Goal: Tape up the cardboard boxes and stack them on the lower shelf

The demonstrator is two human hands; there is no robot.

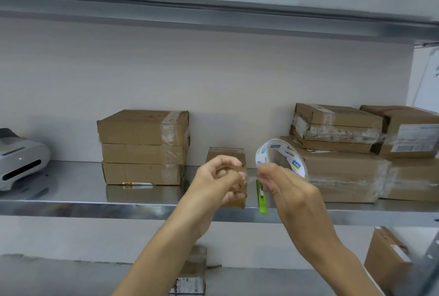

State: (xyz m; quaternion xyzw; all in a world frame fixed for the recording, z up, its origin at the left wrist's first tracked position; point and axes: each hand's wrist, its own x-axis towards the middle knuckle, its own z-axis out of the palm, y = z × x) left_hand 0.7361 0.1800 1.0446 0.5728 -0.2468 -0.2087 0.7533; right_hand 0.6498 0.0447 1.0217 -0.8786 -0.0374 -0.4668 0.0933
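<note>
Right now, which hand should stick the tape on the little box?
Probably the left hand: it pinches the loose tape end in front of the box, while the right hand holds the roll.

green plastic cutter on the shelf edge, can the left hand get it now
Probably not at once: the left hand pinches the loose end of the clear tape roll in the right hand. The green plastic cutter lies near, partly behind that hand.

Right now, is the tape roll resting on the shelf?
No, the right hand holds the tape roll up above the shelf.
</note>
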